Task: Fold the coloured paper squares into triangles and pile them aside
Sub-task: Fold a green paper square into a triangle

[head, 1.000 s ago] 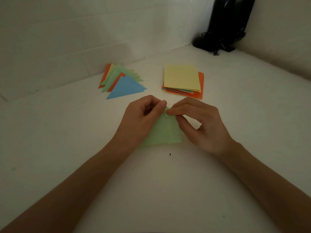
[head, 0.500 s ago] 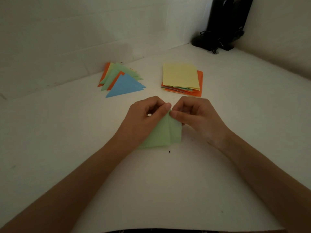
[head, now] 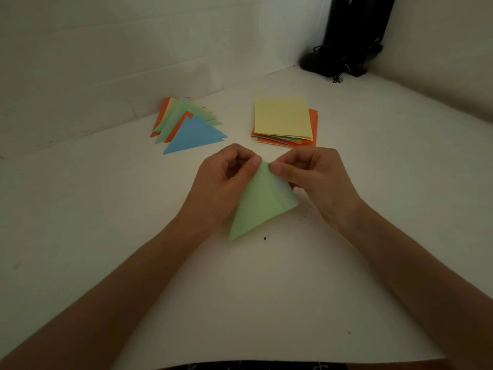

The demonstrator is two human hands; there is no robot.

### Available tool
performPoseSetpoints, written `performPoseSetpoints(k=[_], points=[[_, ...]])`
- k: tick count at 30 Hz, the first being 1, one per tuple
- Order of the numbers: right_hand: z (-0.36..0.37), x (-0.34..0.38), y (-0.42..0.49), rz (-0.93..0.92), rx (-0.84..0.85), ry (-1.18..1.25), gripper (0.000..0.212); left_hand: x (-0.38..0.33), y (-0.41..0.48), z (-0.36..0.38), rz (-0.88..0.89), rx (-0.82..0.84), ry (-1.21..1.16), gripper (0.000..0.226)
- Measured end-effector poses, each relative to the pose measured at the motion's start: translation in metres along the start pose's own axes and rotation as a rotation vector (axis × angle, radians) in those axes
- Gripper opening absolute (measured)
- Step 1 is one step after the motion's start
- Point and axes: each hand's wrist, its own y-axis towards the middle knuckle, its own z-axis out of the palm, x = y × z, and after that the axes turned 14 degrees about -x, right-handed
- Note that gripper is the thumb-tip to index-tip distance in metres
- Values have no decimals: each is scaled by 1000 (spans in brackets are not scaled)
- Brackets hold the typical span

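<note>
left hand: I see the left hand (head: pixel 221 182) with fingers curled, thumb and forefinger pinching the top corner of the green paper (head: pixel 260 206) from the left.
right hand: the right hand (head: pixel 317 180) is curled too, thumb and forefinger pinching that same top corner from the right; the two thumbs almost meet.
green paper: mid-worktop, between my view of both hands. It is folded over on itself, with a crease running down from the pinched corner. Its long point aims toward the camera and a bit left, and its left edge overlaps the heel of the left hand. I cannot tell if it is lifted or lying flat.
folded pile: the folded pile (head: pixel 176 118) sits far left, near the wall. It is a fan of orange, green and pale yellow triangles, with a blue triangle (head: pixel 193 136) on top at the front.
square stack: the square stack (head: pixel 282 117) sits right of the folded pile, apart from it. A yellow sheet is on top, orange shows at the bottom and right, and thin coloured edges lie between. The right hand's knuckles are just in front of its near edge.
worktop: the worktop (head: pixel 266 289) is white and dimly lit, with a dark speck (head: pixel 265 238) just beside the paper's lower point.
forearms: bare, coming in from both bottom corners.
black object: the black object (head: pixel 352 36) stands in the far right corner, with cables at its base. I cannot tell what it is.
</note>
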Motion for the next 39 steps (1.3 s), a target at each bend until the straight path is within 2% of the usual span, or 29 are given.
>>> performPoseSetpoints(k=[3,5,10,14,19,24,31,35,37,39], points=[[-5,2,0,-58,91,-92,8,-2,1,-7,-92,181,-19,15],[-6,4,1,-59,136,-107,7,-2,0,-8,-133,226,-35,13],[-5,3,2,48,109,19,7,-2,4,-10,-196,99,-77,14],[-4,3,0,131,164,-44,14,1,5,-10,-286,25,-172,11],[-6,0,5,99,36,10,16,2,11,-15,-333,54,-186,12],[-8,-2,6,45,33,40,22,2,16,-22,-369,161,-239,18],[-7,-3,6,-44,28,50,30,5,19,-25,-396,102,-287,26],[-5,-5,6,-86,18,35,38,4,20,-26,-416,66,-305,46],[-5,-5,5,-97,8,19,41,5,20,-26,-404,51,-290,40],[-5,-4,5,-102,-1,16,42,6,19,-24,-373,41,-246,23]])
